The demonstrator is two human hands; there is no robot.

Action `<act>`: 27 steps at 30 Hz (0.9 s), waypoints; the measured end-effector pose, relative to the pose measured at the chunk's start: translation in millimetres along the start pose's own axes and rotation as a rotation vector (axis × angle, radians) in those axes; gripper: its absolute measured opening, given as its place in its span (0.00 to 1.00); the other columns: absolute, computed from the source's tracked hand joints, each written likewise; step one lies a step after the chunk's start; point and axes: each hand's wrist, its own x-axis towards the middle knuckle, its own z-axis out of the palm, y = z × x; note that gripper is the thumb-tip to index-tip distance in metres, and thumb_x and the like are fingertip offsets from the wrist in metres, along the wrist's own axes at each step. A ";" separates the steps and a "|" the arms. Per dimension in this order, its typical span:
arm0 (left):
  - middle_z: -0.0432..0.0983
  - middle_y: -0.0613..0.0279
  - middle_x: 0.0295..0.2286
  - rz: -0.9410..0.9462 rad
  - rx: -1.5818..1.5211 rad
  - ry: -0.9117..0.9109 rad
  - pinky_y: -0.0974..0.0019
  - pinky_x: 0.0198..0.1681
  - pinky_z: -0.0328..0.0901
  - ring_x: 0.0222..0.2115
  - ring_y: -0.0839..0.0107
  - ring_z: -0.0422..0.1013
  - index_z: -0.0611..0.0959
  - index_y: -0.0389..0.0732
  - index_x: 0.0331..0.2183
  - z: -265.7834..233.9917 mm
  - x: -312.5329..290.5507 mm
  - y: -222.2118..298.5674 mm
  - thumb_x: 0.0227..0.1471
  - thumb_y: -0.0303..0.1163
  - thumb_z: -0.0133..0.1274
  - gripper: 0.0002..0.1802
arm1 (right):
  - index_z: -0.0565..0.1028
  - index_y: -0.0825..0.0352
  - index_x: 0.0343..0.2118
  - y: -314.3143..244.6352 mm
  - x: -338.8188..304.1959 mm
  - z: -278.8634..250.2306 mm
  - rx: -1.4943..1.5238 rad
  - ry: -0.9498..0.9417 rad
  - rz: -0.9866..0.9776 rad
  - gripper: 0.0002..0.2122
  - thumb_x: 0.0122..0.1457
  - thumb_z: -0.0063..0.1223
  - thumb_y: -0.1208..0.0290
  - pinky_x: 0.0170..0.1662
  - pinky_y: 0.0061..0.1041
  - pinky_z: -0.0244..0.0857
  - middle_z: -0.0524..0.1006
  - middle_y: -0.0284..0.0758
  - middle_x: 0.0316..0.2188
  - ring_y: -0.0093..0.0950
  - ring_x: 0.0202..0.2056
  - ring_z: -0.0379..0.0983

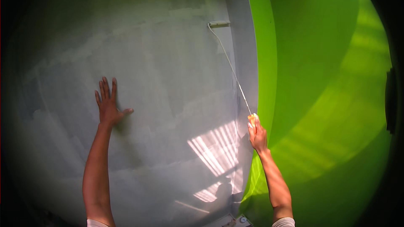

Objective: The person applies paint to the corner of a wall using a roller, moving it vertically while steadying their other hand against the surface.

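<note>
My right hand [258,134] is closed around the orange handle of a paint roller [229,61]. Its long, thin, pale rod runs up and to the left from my fist. At the top, the narrow roller head [219,24] lies against the grey-white wall [160,67], close to the inner corner. My left hand [110,105] is open, fingers spread, with the palm toward the same wall on the left; it appears to rest on the surface and holds nothing. Uneven, streaky patches of paler and darker coating show across this wall.
A bright green wall [311,80] stands on the right, past a grey strip [244,54] at the corner. Striped sunlight [216,149] falls on the grey-white wall low near the corner. Small objects [240,220] sit at the bottom edge. A dark object [390,101] is at the far right.
</note>
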 end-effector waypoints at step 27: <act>0.21 0.53 0.73 -0.011 0.012 -0.020 0.41 0.74 0.25 0.74 0.57 0.24 0.35 0.58 0.73 -12.8 -1.9 4.6 0.33 0.54 0.76 0.81 | 0.65 0.63 0.65 -105.3 95.0 20.3 -0.067 0.029 0.083 0.22 0.70 0.50 0.63 0.39 0.46 0.73 0.82 0.55 0.38 0.56 0.38 0.80</act>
